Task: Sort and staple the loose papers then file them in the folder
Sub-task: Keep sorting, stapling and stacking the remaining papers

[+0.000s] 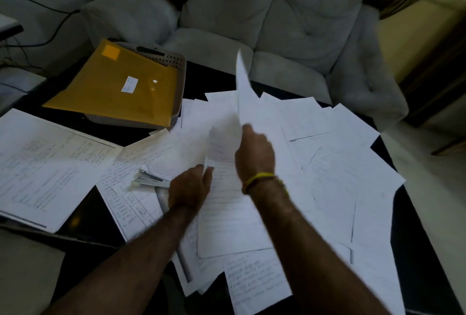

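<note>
Several loose white papers (335, 171) lie spread over a dark table (83, 214). My right hand (254, 153) grips a sheet (243, 88) and holds it upright on edge above the pile. My left hand (191, 186) pinches the lower edge of a curled sheet (224, 143) just left of the right hand. A silver stapler (151, 180) lies on the papers next to my left hand. A yellow folder (118, 88) rests on a grey basket (174, 62) at the back left. A separate paper stack (48, 163) sits at the left.
A grey sofa (277, 25) stands behind the table. Black cables (37, 7) run at the far left. Pale floor (433, 176) shows to the right of the table. The table's front left corner (88, 259) is bare dark surface.
</note>
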`<state>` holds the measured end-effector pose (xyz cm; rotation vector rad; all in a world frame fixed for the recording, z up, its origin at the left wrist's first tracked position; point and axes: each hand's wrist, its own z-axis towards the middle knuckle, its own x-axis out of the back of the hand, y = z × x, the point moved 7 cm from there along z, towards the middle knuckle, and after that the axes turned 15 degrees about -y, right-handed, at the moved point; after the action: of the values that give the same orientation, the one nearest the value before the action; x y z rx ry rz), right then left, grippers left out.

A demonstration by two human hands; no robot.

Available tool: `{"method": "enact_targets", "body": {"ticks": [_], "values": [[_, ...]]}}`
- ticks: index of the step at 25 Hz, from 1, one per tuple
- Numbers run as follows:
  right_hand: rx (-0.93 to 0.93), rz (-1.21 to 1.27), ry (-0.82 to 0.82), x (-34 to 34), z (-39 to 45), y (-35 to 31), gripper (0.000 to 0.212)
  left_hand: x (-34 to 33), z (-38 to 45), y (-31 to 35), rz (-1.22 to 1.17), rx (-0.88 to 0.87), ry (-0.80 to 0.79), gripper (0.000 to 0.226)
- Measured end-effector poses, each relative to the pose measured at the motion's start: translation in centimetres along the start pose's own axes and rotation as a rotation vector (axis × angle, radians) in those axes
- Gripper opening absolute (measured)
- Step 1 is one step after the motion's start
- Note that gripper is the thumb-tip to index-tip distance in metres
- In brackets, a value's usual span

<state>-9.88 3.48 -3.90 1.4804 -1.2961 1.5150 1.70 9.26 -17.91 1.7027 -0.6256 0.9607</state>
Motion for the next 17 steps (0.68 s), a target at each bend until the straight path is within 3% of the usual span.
{"method": "enact_targets", "body": {"ticks": [5, 8, 13, 17], "values": [[-0.009, -0.005, -0.374, -10.0, -5.5, -0.4, 0.024, 0.1, -0.5, -0.5, -0.094, 0.055, 0.022, 0.037], [0.001, 0.016, -0.413, -10.8, -6.7, -1.4, 0.025, -0.3, -0.3, -0.7, -0.107, 0.072, 0.034, 0.036], [0.026, 0.060, -0.444, -11.1, -7.9, -1.7, 0.026, -0.7, 0.3, -0.7, -0.192, 0.102, -0.038, 0.053], [-0.005, 0.323, -0.429, -10.8, -7.1, 0.1, 0.033, -0.4, 0.4, -0.5, -0.186, 0.096, -0.081, 0.029]]}}
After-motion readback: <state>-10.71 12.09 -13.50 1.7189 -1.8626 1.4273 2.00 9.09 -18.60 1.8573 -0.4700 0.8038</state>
